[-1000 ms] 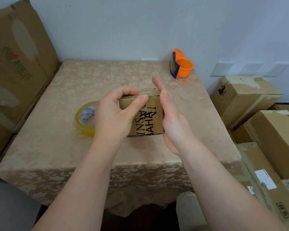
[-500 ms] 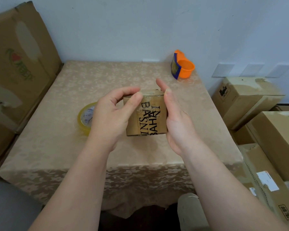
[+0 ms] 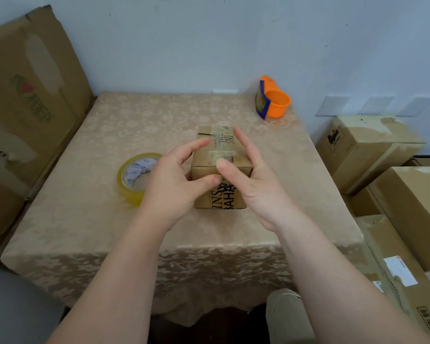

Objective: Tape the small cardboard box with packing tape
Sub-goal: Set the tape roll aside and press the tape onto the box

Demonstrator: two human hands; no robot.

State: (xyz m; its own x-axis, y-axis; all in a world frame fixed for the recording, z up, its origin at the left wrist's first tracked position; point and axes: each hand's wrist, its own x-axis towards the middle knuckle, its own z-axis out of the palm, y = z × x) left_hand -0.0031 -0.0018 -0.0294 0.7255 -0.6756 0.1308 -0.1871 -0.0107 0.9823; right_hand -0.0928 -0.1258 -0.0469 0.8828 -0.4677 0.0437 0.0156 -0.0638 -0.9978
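Tape roll (image 3: 137, 178) lies flat, left of centre on the tablecloth (image 3: 85, 194). Your left hand (image 3: 174, 184) hovers with fingers spread, gripping nothing. Small cardboard box (image 3: 221, 157) rests mid-table between your hands: brown, black lettering on near face, clear tape strips across the top. Your right hand (image 3: 256, 187) is spread too. Orange tape dispenser (image 3: 273, 100) stands far right.

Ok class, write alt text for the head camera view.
Two open hands, left hand and right hand, hover around a small cardboard box on a beige-clothed table. A tape roll lies to its left; an orange dispenser stands behind.
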